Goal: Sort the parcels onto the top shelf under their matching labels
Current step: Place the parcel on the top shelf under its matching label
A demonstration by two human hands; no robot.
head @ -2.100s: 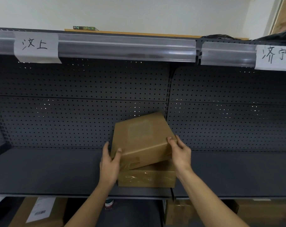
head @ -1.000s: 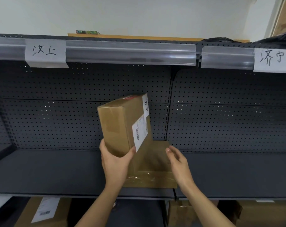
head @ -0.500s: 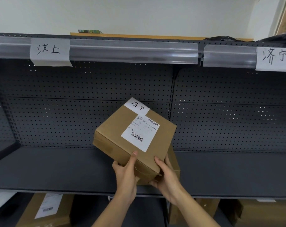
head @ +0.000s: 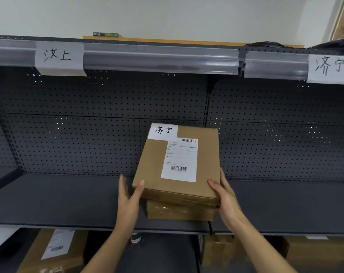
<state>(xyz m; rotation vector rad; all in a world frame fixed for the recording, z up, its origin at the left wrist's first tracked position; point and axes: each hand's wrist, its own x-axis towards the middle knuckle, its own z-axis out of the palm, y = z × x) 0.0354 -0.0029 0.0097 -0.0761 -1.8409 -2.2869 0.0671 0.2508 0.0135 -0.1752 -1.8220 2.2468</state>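
Note:
A brown cardboard parcel (head: 157, 166) faces up, showing a white shipping label and a handwritten tag reading 济宁. My left hand (head: 128, 196) grips its near left corner and my right hand (head: 225, 194) its near right corner. It rests on or just above a second brown parcel (head: 180, 212) that lies on the dark shelf (head: 68, 200) near the middle upright. On the rail above, a paper label 汶上 (head: 59, 57) hangs at the left and a label 济宁 (head: 329, 67) at the right.
Behind the shelf is a dark perforated back panel (head: 88, 125). Below the shelf stand more cardboard boxes, one at the left (head: 55, 253) and one under the middle (head: 216, 251). A black bag (head: 265, 44) lies on top of the unit at the right.
The parcel was lifted off the lower one, tipped on edge and turned over, so its label side now faces up. Both hands have shifted to its near corners.

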